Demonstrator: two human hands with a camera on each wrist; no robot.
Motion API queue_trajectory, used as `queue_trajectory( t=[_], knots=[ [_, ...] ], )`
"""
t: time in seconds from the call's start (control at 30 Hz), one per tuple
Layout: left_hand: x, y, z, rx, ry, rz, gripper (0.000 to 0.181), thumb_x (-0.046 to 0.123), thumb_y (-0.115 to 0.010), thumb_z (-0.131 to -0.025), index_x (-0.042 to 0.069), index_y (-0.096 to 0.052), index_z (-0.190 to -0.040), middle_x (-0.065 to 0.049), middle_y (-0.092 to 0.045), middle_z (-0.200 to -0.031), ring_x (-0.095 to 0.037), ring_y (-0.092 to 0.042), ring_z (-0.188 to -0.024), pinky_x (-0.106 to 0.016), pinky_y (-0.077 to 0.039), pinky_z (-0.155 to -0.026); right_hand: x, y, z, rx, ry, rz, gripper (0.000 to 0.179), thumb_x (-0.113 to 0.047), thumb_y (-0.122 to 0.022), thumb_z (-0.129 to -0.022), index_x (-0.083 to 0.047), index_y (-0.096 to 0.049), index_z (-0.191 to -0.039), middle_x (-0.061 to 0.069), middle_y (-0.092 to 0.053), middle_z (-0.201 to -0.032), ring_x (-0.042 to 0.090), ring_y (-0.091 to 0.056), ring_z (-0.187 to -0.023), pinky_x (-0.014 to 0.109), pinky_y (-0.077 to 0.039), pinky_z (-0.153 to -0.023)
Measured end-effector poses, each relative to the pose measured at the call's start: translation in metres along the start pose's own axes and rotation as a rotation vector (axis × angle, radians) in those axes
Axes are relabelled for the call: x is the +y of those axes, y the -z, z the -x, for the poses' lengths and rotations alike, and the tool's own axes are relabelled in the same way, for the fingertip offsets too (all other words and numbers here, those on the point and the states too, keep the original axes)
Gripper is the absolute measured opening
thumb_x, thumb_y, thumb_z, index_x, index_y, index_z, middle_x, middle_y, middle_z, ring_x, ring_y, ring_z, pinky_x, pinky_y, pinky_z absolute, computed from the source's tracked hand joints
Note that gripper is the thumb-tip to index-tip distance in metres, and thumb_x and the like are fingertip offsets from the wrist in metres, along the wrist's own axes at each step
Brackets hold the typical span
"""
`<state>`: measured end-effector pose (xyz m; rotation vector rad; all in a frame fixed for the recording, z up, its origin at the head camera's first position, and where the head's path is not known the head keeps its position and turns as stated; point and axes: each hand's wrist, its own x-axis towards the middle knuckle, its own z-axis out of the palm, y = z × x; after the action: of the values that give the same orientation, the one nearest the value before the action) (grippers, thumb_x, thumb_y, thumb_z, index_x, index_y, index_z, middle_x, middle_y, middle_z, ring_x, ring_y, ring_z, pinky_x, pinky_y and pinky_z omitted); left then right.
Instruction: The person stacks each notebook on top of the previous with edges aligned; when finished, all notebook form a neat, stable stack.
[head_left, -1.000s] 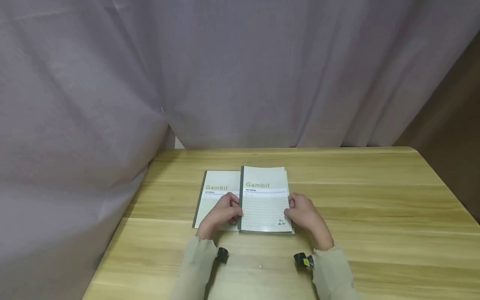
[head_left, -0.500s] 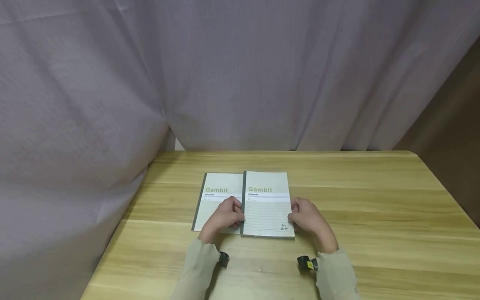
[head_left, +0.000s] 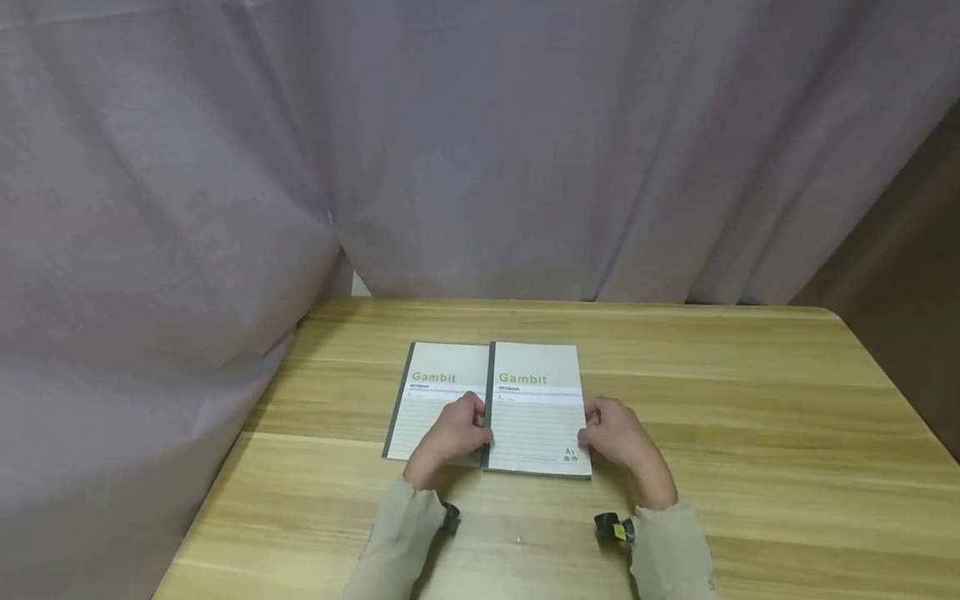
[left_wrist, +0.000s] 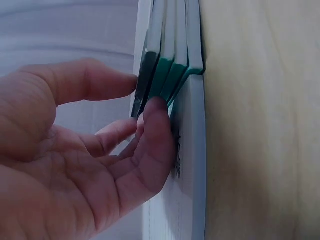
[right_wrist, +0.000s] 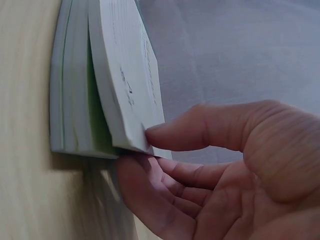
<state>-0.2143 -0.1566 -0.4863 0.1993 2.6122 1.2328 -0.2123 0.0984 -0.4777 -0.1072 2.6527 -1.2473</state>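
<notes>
A white Gambit notebook (head_left: 536, 417) with a dark spine lies on top of a stack. Its spine edge is pinched by my left hand (head_left: 454, 427), thumb on the cover and fingers at the spines. My right hand (head_left: 615, 429) pinches the opposite edge near the lower corner. In the right wrist view the top notebook (right_wrist: 125, 75) is tilted up, with a gap above the lower notebooks (right_wrist: 72, 100). Green spines (left_wrist: 167, 75) of several notebooks show in the left wrist view. Another Gambit notebook (head_left: 442, 360) lies flat at left, partly covered by the stack and my left hand.
The wooden table (head_left: 750, 400) extends to both sides and in front of the notebooks. Grey curtain (head_left: 480, 150) hangs behind its far edge and along the left. Small black wrist cameras (head_left: 606, 527) sit by the sleeves.
The top notebook has shifted slightly right and towards me, covering the edge of a lower notebook that showed at its right. Both hands moved with it, keeping their grip. The left notebook stayed put.
</notes>
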Motion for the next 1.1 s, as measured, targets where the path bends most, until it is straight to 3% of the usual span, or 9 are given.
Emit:
queue_trajectory(
  t=[0.37, 0.57, 0.77, 0.97, 1.1],
  knots=[
    [0.0003, -0.0031, -0.0017, 0.025, 0.005, -0.043, 0.025, 0.0, -0.069, -0.083, -0.001, -0.053, -0.103, -0.006, -0.054, -0.085, -0.019, -0.05, -0.074, -0.028, -0.042, -0.062, 0.0014, -0.0014, -0.0013, 0.035, 0.044, 0.088, 0.024, 0.003, -0.063, -0.072, 0.011, -0.063, -0.095, 0.006, -0.053, -0.071, 0.019, -0.049, -0.062, 0.029, -0.041, -0.056],
    [0.0013, -0.0031, -0.0013, 0.026, 0.023, -0.062, 0.025, 0.001, -0.069, -0.083, -0.003, -0.056, -0.104, -0.006, -0.055, -0.084, -0.019, -0.052, -0.074, -0.028, -0.043, -0.061, 0.0007, -0.0039, 0.0011, 0.039, 0.058, 0.111, 0.003, 0.001, -0.063, -0.076, 0.001, -0.062, -0.079, 0.004, -0.049, -0.065, 0.018, -0.046, -0.059, 0.03, -0.039, -0.053],
    [0.0033, -0.0018, -0.0006, 0.017, 0.047, -0.072, 0.027, 0.001, -0.07, -0.084, -0.006, -0.057, -0.107, -0.007, -0.056, -0.087, -0.02, -0.053, -0.077, -0.03, -0.045, -0.064, -0.0029, -0.0055, 0.0026, 0.048, 0.066, 0.146, 0.022, -0.008, -0.06, -0.086, -0.008, -0.051, -0.067, 0.004, -0.047, -0.064, 0.019, -0.045, -0.059, 0.031, -0.037, -0.053],
    [0.003, 0.0011, -0.0006, 0.021, 0.053, -0.052, 0.032, 0.002, -0.071, -0.085, -0.009, -0.059, -0.111, -0.006, -0.057, -0.086, -0.019, -0.053, -0.075, -0.03, -0.045, -0.062, -0.0057, -0.0051, 0.0037, 0.041, 0.084, 0.14, 0.022, -0.01, -0.059, -0.089, -0.007, -0.052, -0.069, 0.004, -0.046, -0.065, 0.019, -0.045, -0.059, 0.032, -0.038, -0.053],
    [0.001, 0.001, 0.0012, 0.014, 0.058, 0.002, 0.033, 0.004, -0.069, -0.086, -0.01, -0.06, -0.114, -0.006, -0.06, -0.08, -0.017, -0.057, -0.068, -0.027, -0.044, -0.058, -0.0069, -0.0037, 0.0053, 0.045, 0.064, 0.152, 0.015, -0.013, -0.058, -0.091, 0.0, -0.062, -0.083, 0.007, -0.051, -0.071, 0.021, -0.047, -0.064, 0.034, -0.04, -0.056]
  ],
)
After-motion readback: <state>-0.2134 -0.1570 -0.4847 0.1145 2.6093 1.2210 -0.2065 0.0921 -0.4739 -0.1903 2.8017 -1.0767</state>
